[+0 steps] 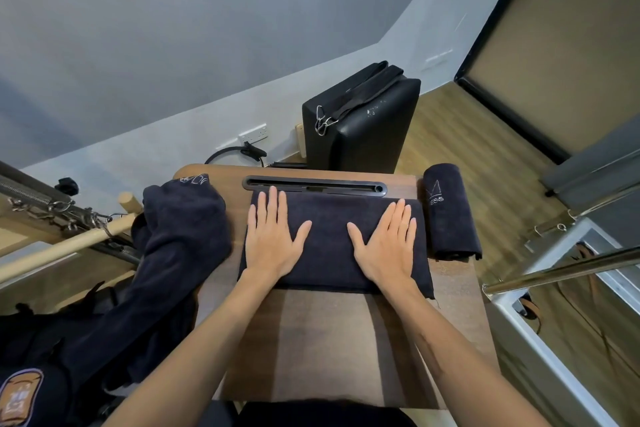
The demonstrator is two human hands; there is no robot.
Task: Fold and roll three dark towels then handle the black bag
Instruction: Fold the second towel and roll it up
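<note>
A folded dark towel (329, 239) lies flat across the far part of the small wooden table (325, 340). My left hand (272, 241) and my right hand (388, 246) press flat on it, fingers straight, one on each half. A rolled dark towel (450, 215) with pale stitching lies at the table's right edge. An unfolded dark towel (173, 253) is heaped over the left edge and hangs down. A black bag (31, 374) with an orange patch sits at the bottom left, partly hidden.
A black slot tray (313, 182) runs along the table's far edge. Behind it a black padded box (367, 125) with straps stands on the wood floor. A wooden bar (65, 244) and springs are at the left, metal rails (561, 269) at the right.
</note>
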